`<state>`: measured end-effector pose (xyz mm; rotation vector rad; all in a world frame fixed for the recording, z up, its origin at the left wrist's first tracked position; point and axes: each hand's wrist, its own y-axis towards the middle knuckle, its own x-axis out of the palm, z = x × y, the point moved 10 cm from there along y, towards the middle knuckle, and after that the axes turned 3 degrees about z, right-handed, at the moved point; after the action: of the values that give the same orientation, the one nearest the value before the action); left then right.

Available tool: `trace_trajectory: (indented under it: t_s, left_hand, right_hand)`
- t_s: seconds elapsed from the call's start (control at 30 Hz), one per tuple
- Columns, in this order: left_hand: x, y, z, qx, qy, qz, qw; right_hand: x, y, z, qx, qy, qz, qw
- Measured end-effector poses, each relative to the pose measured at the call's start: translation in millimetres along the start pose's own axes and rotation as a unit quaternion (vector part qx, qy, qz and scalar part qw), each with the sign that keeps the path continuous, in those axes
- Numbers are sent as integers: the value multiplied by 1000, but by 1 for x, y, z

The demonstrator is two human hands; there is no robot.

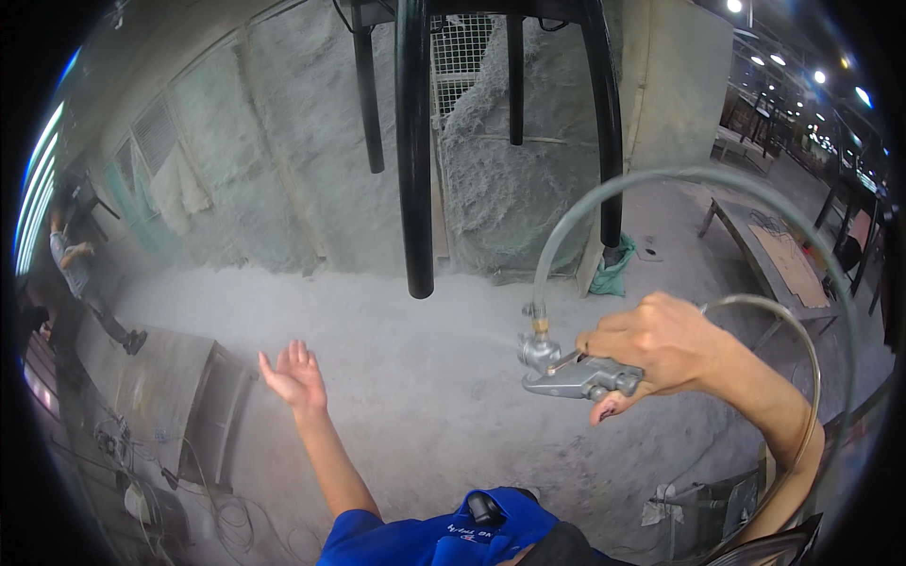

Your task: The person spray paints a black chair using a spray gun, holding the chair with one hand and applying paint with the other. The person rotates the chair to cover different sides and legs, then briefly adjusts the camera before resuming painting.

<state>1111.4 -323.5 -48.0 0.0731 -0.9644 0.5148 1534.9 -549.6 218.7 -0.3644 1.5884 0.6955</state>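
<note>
Your blue shirt (pixel 429 545) sits bottom centre while, right of centre, your right hand (pixel 661 347) clamps a spray gun (pixel 578 379) and, lower left, your left hand (pixel 298 379) is unclenched.

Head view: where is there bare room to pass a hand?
Bare room shows over the dusty grey floor between the open left hand and the grey metal spray gun in the right hand. Another gap separates the two longest black legs. It is crowded around the arching translucent hose and lower left, among thin tangled cables.
</note>
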Motion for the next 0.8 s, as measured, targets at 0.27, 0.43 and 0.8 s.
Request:
trace_trajectory:
  t_s: [0.27, 0.43, 0.8]
  left_hand:
    - [163, -44, -128, -436, 16, -382, 815]
    - [183, -44, -124, -454, 96, -426, 777]
    - [170, -44, -111, -480, 162, -561, 654]
  right_hand:
    - [14, -60, -34, 342, 159, 217, 900]
    - [5, -156, -118, 484, 218, 483, 696]
    - [-62, -63, -354, 563, -267, 362, 694]
